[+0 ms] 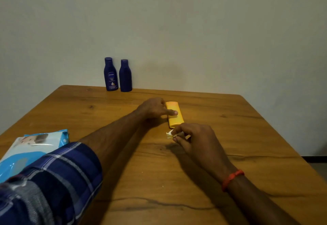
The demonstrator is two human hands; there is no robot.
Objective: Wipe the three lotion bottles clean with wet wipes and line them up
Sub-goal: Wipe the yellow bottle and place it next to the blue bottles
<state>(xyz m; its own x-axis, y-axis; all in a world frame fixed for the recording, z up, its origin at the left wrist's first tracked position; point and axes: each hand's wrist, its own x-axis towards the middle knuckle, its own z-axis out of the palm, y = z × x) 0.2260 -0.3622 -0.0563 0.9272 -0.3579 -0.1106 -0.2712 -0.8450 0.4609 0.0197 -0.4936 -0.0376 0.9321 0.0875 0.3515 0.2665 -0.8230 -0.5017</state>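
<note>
Yellow bottle (174,119) lies gripped steady by the left hand (153,108); right hand (193,137) pinches a wipe (169,134) at its six o'clock.

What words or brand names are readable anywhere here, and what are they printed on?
"NIVEA": in the round logo on the left blue bottle.
Smaller print under that logo: too small to read.
Right blue bottle: no text shows.
Yellow bottle, held by the left hand: nothing readable.
Wet wipes pack: a picture; any lettering is blurred.
Wet wipe pinched in the right hand: blank.
</note>
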